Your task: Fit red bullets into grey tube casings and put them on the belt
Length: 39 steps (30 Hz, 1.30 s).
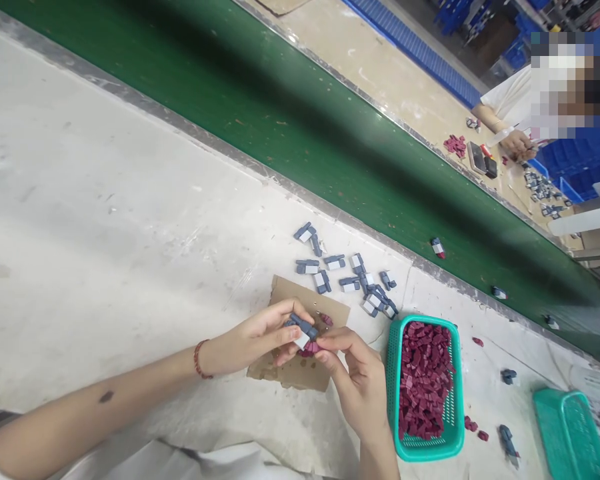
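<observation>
My left hand point(263, 337) pinches a small blue-grey part with a white end point(301, 330) above a piece of brown cardboard point(300, 373). My right hand point(353, 373) meets it from the right, fingers closed on a small dark red piece point(310, 348) held against the part. A loose pile of the same blue-grey parts point(350, 277) lies just beyond the cardboard. A teal basket point(395, 353) full of dark red pieces point(425, 380) stands right of my right hand.
A green conveyor belt point(290, 120) runs diagonally across the bench, with single parts on it point(437, 248). A second teal basket point(570, 433) sits at the lower right. Across the belt another person's hand point(517, 143) works among similar pieces. Stray parts point(507, 375) lie around the baskets.
</observation>
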{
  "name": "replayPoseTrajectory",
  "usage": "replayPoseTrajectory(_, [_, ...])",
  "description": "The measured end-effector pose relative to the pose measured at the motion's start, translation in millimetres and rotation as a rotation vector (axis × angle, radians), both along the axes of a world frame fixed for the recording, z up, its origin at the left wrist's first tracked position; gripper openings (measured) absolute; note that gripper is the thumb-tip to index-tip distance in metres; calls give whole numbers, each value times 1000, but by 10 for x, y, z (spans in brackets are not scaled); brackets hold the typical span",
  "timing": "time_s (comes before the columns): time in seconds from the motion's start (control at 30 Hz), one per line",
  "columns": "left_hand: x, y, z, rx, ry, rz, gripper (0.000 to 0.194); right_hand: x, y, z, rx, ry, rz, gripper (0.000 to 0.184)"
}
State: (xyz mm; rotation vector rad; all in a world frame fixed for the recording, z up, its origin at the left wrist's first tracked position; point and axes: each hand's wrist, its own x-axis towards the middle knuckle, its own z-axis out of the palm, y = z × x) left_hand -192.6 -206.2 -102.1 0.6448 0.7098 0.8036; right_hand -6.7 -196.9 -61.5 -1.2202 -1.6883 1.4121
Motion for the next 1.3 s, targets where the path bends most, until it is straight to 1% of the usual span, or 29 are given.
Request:
replayPoseTrajectory(0.1, [23,1,13,1,-2,-7,47,-8,-18,-15,31,-19,10,7])
replayPoseTrajectory(0.17, [29,-6,-4,8,16,-3,46,-27,-34,-29,79,-32,-3,8])
replayPoseTrajectory(0.3, [39,-49,-126,25,72,32,44,-68,-88,-76,190,-56,-39,13])
replayPoseTrajectory(0.4, [71,-81,-182,26,76,23,41,-61,-139,-100,224,-48,-68,13])
replayPoseTrajectory(0.47, [104,-67,-124,31,95,-22,41,-9,-161,-84,216,-38,-80,12])
replayPoseTrajectory(0.53, [133,0,11,62,151,-99,40,112,-166,-38,203,-61,-64,10])
replayPoseTrajectory(0.57, [142,61,92,96,198,-133,39,204,-163,-8,211,-93,-70,10])
replayPoseTrajectory(0.6, [144,142,170,146,259,-149,36,318,-158,21,235,-143,-106,10])
replayPoseTrajectory(0.63, [139,246,235,213,335,-140,34,448,-151,45,269,-216,-171,10])
replayPoseTrajectory(0.7, [99,522,301,365,501,-41,31,737,-137,63,354,-410,-373,12])
replayPoseTrajectory(0.73, [67,690,295,435,587,36,30,878,-132,53,382,-516,-444,13])
replayPoseTrajectory(0.77, [29,871,266,483,666,111,31,1005,-128,29,385,-603,-470,15])
replayPoseTrajectory(0.8, [-12,1060,218,521,743,175,34,1113,-126,-5,375,-659,-466,17])
replayPoseTrajectory(0.87, [-94,1430,94,611,958,257,37,1252,-124,-92,339,-703,-419,20])
replayPoseTrajectory(0.93, [-164,1740,-23,709,1181,258,38,1298,-122,-171,332,-703,-396,23])
replayPoseTrajectory(1.0, [-219,1952,-103,763,1301,241,39,1290,-118,-218,354,-704,-395,25])
replayPoseTrajectory(1.07, [-268,2053,-140,802,1366,225,38,1273,-111,-231,361,-717,-386,25])
replayPoseTrajectory(1.13, [-321,2051,-146,833,1423,226,38,1270,-101,-221,352,-738,-365,24])
replayPoseTrajectory(1.23, [-415,1884,-125,909,1484,228,42,1292,-80,-194,348,-737,-349,21])
replayPoseTrajectory(1.3, [-473,1691,-110,1010,1446,132,43,1309,-68,-181,349,-700,-350,17])
